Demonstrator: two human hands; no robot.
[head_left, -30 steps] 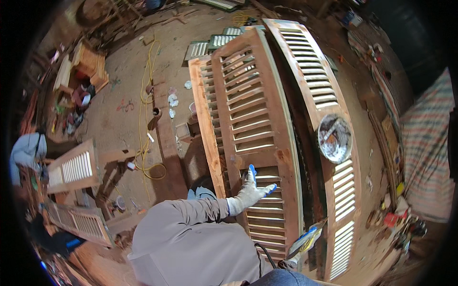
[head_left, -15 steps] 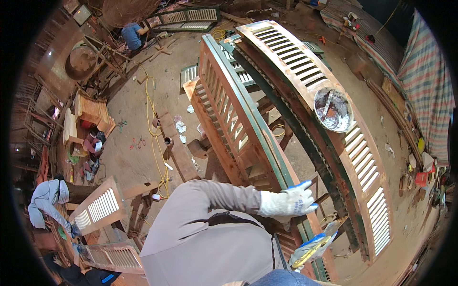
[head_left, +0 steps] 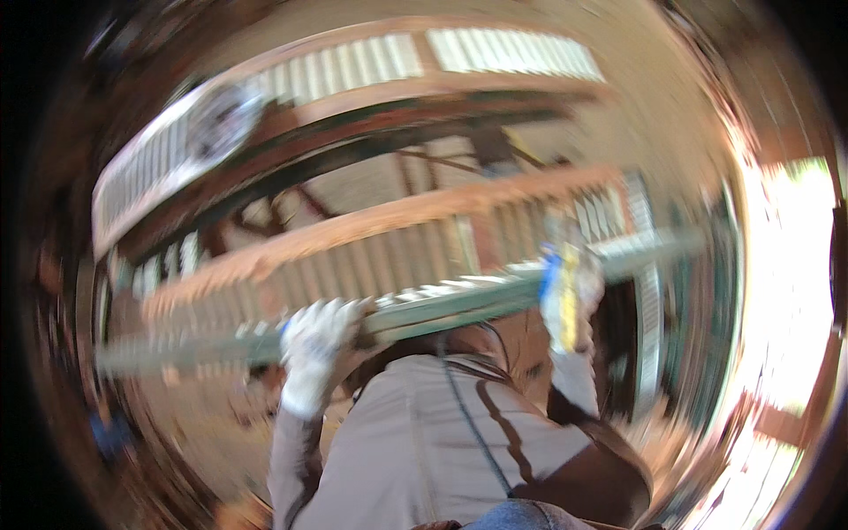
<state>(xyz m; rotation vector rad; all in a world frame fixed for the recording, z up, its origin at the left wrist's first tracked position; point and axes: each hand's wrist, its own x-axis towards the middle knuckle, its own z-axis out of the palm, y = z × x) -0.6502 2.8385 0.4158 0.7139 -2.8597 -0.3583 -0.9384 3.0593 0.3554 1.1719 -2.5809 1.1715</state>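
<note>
A louvred wooden shutter with a green edge stretches across in front of me, blurred by motion. My left hand, in a white glove, has its fingers curled over that green edge, left of my body. On the right, my gloved right hand is closed around a scraper with a yellow handle, held upright at the same edge. The scraper's blade is too smeared to make out clearly.
Beyond lies a second, curved louvred shutter. On its left part rests a round tub with whitish, smeared contents. Dark supports show between the shutters. Bright daylight comes through an opening at the far right.
My view has swung round, so the shutters now run crosswise. My left hand has gone from raised with fingers spread to the shutter's edge. My right hand still holds the scraper.
</note>
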